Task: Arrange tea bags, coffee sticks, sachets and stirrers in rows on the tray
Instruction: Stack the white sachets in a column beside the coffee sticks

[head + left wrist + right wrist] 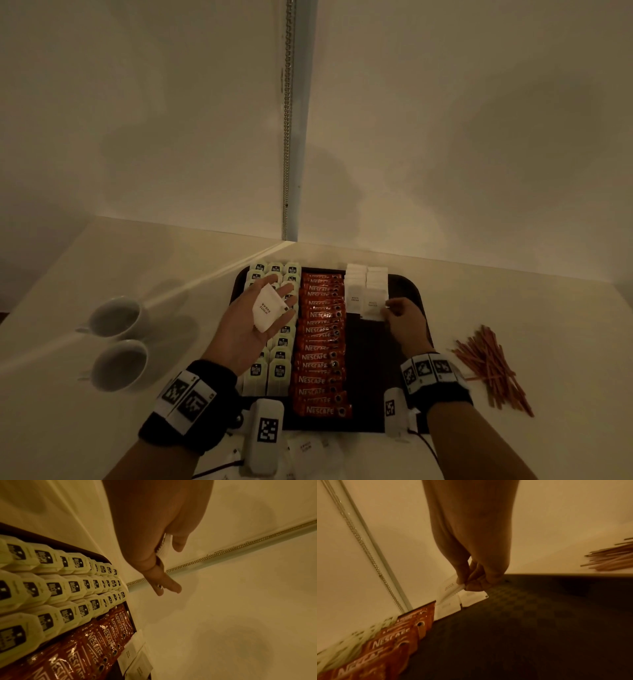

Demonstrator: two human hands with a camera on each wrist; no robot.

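Note:
A dark tray [373, 370] holds three columns of pale green tea bags [279, 371], one column of red coffee sticks [320, 356] and two short columns of white sugar sachets [356, 284] at its back right. My left hand [283, 291] hovers palm up over the tea bags, fingers straight, with white sugar sachets [265, 308] lying on it. In the left wrist view, a sachet edge [163, 547] shows past that hand [164, 574]. My right hand [390, 308] pinches a sachet [373, 306] at the near end of the right sachet column. In the right wrist view, that hand's fingertips [465, 584] grip the sachet [450, 586].
A loose pile of brown stirrers [489, 366] lies on the table right of the tray. Two white cups [114, 317] [118, 365] stand to the left. More loose sachets [305, 448] lie by the table's near edge. The tray's right half [522, 628] is bare. Walls meet just behind the tray.

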